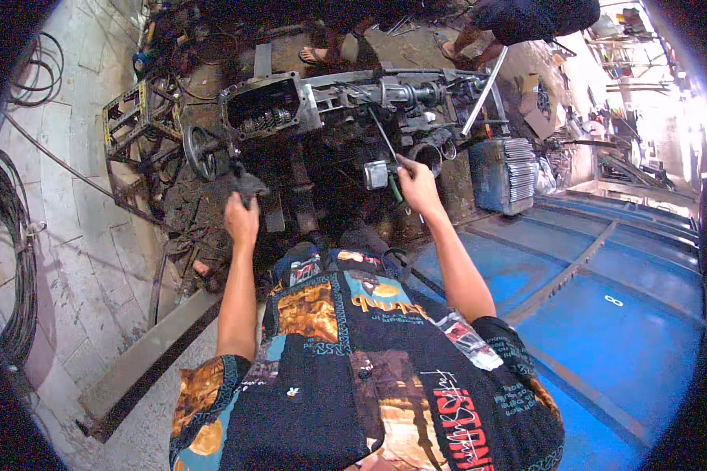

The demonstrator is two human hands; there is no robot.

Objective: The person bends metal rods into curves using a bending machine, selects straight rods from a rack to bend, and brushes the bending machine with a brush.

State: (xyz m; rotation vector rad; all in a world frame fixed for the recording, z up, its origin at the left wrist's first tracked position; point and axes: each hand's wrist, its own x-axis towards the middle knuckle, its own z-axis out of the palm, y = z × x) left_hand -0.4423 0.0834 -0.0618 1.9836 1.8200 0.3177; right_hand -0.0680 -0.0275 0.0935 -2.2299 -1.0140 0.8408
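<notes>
In front of me lies a greasy machine assembly with an open rectangular metal housing (269,110), gears (269,122) showing inside. My right hand (419,188) is closed around a tool with a long thin rod (385,135), which reaches toward the assembly's middle. Beside that hand sit a small silver block-like part (375,176) and a green part (395,191); whether they belong to the tool I cannot tell. My left hand (242,220) is closed on a dark, crumpled, rag-like thing (246,186) just below the housing. A black handwheel (202,153) stands to its left.
Blue metal panels (597,290) fill the right side, with a finned blue-grey motor-like unit (504,177) above them. A yellowish metal frame (130,118) and coiled black cable (12,259) are at left. A long metal beam (145,361) lies lower left. Other people's feet (314,55) show beyond the machine.
</notes>
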